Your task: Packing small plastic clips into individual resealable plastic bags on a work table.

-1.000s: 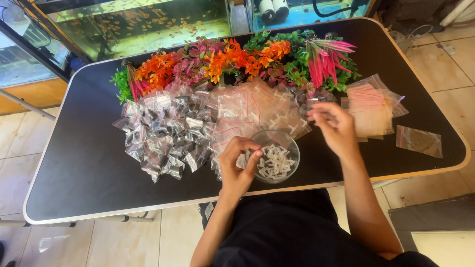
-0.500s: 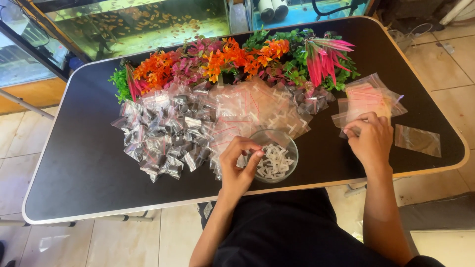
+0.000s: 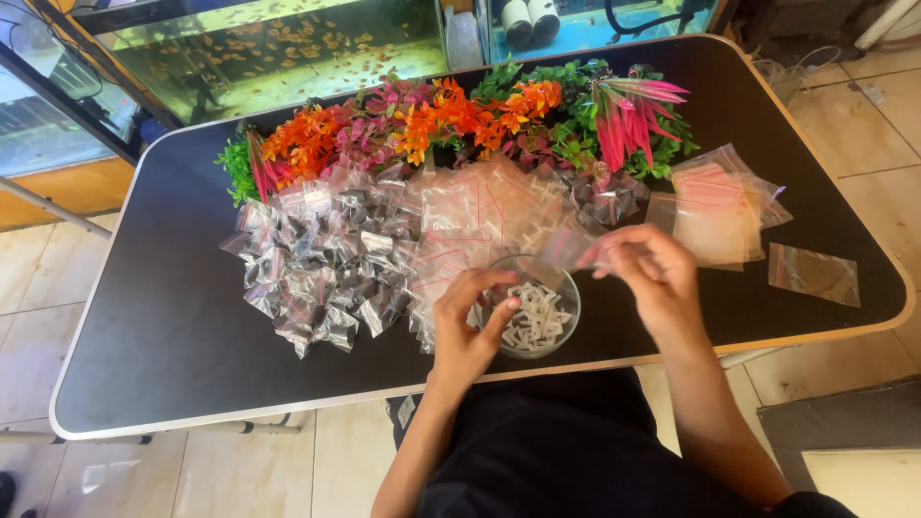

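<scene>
On black table (image 3: 173,326) over tiled floor (image 3: 38,288), fish tank (image 3: 259,58) behind, left hand (image 3: 468,321) pinching clips in bowl (image 3: 566,331), right hand (image 3: 645,273) pinching bag (image 3: 568,247)

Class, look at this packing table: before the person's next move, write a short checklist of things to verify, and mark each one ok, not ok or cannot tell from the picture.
1. Right hand has an empty bag pinched in its fingers: ok.
2. Bag mouth is open: cannot tell, the plastic is clear and partly hidden.
3. Left hand is at the bowl, fingers on its rim over the white pieces: ok.
4. Left hand has picked up pieces: cannot tell.
5. Bowl holds pieces: ok, plenty show.
6. Spare bags lie within the right hand's reach on the table: ok.
</scene>
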